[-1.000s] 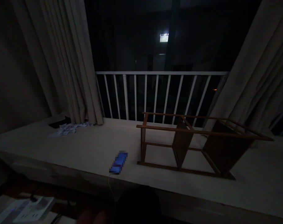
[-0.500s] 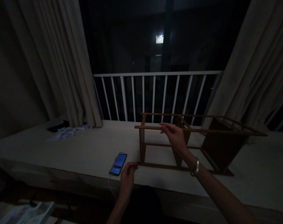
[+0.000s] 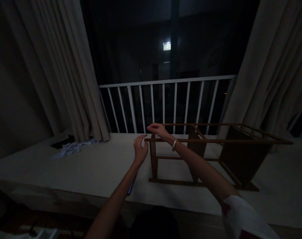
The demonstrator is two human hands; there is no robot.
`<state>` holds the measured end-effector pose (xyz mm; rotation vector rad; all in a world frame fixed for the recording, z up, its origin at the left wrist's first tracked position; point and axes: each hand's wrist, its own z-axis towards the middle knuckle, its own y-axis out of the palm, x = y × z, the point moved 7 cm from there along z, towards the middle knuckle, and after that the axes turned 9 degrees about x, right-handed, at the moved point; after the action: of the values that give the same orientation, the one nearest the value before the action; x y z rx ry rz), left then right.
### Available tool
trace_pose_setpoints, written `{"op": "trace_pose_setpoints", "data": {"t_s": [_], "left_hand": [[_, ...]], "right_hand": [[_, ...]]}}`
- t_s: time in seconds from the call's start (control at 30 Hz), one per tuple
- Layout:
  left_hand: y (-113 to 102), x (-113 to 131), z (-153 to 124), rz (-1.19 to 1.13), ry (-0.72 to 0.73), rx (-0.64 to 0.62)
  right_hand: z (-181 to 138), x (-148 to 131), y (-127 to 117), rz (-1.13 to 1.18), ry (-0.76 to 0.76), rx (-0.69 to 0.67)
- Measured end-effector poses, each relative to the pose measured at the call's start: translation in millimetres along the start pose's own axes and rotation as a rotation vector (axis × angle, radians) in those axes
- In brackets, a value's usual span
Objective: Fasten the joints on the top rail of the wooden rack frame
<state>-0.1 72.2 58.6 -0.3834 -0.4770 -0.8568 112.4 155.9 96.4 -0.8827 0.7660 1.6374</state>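
A wooden shelf frame (image 3: 215, 156) lies on its side on a wide pale ledge (image 3: 96, 166) in a dim room. My right hand (image 3: 158, 130), a bracelet on its wrist, hovers over the frame's upper left corner with fingers loosely curled and holds nothing. Just left of that corner, my left hand (image 3: 140, 151) is raised with fingers apart, a little short of the wood. A phone (image 3: 130, 188) lies on the ledge, mostly hidden under my left forearm.
A white railing (image 3: 165, 99) runs behind the ledge, with dark outside. Curtains hang at left (image 3: 73, 73) and right (image 3: 270, 73). Crumpled papers (image 3: 70, 147) lie at the foot of the left curtain.
Both hands have come up into view and moved forward to the frame's left end. My left arm now covers the phone. The camera has shifted slightly.
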Motion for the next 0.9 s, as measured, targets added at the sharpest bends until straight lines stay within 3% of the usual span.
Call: {"op": "trace_pose_setpoints", "data": {"t_s": [0.3, 0.4, 0.77, 0.9], "left_hand": [[19, -36, 2, -0.140, -0.156, -0.052], [20, -37, 1, -0.201, -0.173, -0.046], [14, -31, 3, -0.212, -0.153, -0.070], [12, -28, 4, -0.132, -0.102, -0.078]], "right_hand": [[-1, 8, 6, 0.007, 0.034, -0.107], [-2, 7, 7, -0.026, -0.017, -0.129], [3, 22, -9, -0.023, -0.015, 0.055], [3, 25, -8, -0.082, -0.014, 0.026]]}}
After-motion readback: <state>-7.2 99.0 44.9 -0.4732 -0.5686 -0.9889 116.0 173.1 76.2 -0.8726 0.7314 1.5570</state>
